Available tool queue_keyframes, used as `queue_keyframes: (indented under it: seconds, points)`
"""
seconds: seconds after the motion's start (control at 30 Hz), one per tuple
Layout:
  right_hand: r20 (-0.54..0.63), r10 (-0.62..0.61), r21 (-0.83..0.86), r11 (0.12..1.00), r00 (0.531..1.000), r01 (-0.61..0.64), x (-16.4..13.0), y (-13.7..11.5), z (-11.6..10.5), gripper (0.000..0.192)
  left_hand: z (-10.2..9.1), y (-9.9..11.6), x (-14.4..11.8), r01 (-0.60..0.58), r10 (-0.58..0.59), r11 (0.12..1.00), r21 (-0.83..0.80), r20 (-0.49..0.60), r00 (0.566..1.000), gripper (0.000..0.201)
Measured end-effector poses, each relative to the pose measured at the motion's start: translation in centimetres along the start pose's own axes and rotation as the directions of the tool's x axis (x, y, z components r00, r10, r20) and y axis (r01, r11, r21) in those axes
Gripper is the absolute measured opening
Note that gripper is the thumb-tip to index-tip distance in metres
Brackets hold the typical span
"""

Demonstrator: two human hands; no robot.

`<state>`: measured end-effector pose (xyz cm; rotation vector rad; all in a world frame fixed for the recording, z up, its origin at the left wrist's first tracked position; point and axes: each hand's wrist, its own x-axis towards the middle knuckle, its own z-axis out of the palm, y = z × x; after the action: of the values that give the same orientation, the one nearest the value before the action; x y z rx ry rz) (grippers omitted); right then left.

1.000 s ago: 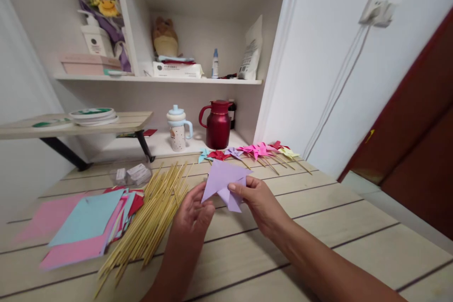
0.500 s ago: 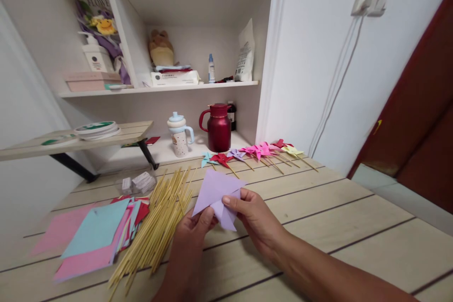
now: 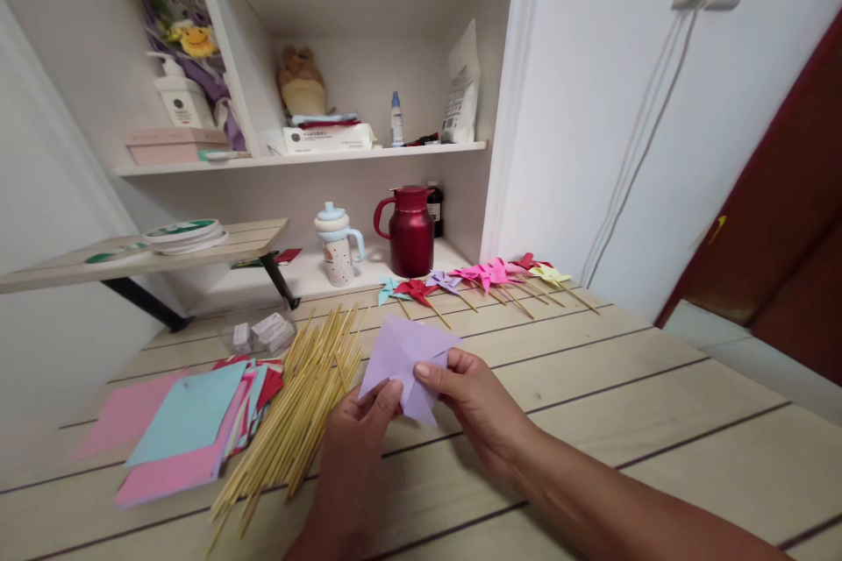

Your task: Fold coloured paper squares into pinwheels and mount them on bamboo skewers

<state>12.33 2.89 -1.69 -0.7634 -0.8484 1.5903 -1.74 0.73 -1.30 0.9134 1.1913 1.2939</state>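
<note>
Fingers [image 3: 421, 371] of the right hand [image 3: 477, 408] are pinched shut on the right edge of the lilac paper [image 3: 404, 361], thumb on top, while the left hand [image 3: 359, 429] closes thumb and fingertips on its lower left edge; both hold it just above the bench [image 3: 592, 421], at centre frame. To do this fold well, I judge each grip should stay near the edges so the flaps can be drawn in without creasing the middle, with the corners lined up before any pressing. Folded flaps show across the sheet, which comes to a point at the top and another at the lower right. Left of it lie bamboo sticks [image 3: 296, 408] and a stack of coloured paper [image 3: 184, 425]; finished pinwheels [image 3: 480, 278] sit in a row at the bench's far edge, above centre.
</note>
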Motion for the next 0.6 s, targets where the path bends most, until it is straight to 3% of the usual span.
queue_keyframes:
  seconds: [0.27, 0.4, 0.6]
  points:
    - [0.038, -0.038, -0.036, 0.999, 0.999, 0.039, 0.21, -0.07, -0.14, 0.037, 0.1, 0.13, -0.25, -0.051, 0.049, 0.999, -0.012, -0.129, 0.991, 0.037]
    - [0.067, -0.1, -0.023, 0.995, 0.993, 0.102, -0.01, -0.41, 0.17, 0.039, 0.15, 0.34, -0.34, -0.065, 0.066, 0.998, 0.007, -0.119, 0.991, 0.038]
    - [-0.012, -0.128, -0.085, 0.988, 0.992, 0.126, 0.15, -0.43, -0.31, 0.032, 0.28, 0.44, -0.67, -0.076, 0.081, 0.995, 0.062, -0.093, 0.992, 0.032]
